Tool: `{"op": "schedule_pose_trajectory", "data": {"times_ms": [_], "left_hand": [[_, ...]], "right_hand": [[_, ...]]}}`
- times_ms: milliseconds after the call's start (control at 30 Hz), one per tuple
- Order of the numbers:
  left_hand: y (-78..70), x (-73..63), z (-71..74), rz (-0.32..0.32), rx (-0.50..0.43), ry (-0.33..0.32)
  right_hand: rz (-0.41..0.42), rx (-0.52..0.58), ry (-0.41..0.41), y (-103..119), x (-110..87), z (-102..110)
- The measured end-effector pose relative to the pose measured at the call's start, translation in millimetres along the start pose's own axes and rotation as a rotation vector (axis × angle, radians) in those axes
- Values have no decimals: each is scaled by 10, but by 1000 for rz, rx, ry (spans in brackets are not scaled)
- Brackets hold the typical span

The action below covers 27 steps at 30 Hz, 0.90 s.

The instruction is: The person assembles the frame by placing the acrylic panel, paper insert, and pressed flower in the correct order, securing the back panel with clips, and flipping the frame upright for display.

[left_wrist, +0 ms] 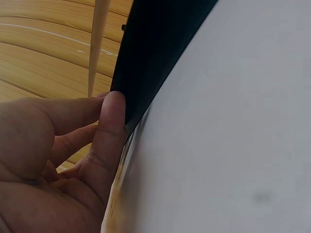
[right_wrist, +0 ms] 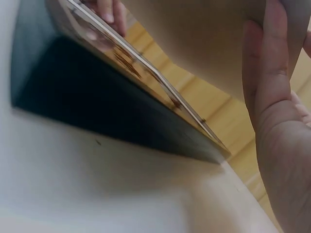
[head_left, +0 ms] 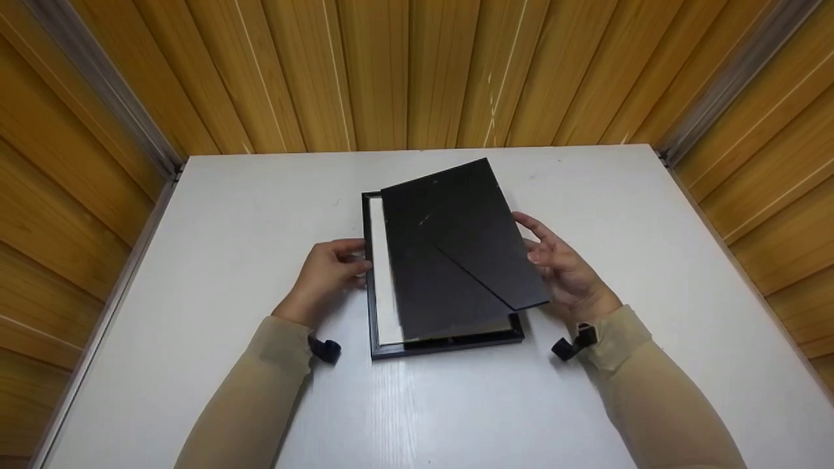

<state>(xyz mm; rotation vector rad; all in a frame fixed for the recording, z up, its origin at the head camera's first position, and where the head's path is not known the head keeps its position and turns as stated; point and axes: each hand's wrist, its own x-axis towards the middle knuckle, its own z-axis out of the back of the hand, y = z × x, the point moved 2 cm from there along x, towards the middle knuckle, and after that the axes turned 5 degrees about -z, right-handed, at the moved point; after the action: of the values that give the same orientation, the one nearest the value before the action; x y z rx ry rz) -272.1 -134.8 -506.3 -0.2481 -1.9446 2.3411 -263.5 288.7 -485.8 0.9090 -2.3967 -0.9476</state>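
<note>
A black picture frame (head_left: 443, 348) lies face down on the table, a white sheet (head_left: 386, 286) showing inside its left part. Over it, turned askew, is the black backing board (head_left: 456, 228) with a diagonal slit for its stand leg. My right hand (head_left: 570, 270) pinches the board's right edge and holds it raised off the frame; the board's pale brown underside (right_wrist: 204, 43) shows in the right wrist view. At the frame's left side, my left hand (head_left: 329, 270) grips the edge with thumb and fingers. The left wrist view shows a fingertip (left_wrist: 113, 109) against the dark side wall.
The white table (head_left: 228, 215) extends around the frame on all sides. Yellow wood-patterned panels (head_left: 378, 71) stand behind and at both sides, with metal corner posts. A small black device (head_left: 326, 350) sits on each wrist.
</note>
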Motion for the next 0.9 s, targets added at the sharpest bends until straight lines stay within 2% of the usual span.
{"op": "schedule_pose_trajectory", "data": {"times_ms": [367,667,900], "left_hand": [[-14,-18,5,-19,48,-4],[-11,-30,1,-14,79,-28],[-25,-37,4,-22,103,-19]], "right_hand": [[-16,-107,-71,-153,89,-142],[-10,-184,-114,-211,102,-139],[-29,-251,-119,-255,114,-124]]}}
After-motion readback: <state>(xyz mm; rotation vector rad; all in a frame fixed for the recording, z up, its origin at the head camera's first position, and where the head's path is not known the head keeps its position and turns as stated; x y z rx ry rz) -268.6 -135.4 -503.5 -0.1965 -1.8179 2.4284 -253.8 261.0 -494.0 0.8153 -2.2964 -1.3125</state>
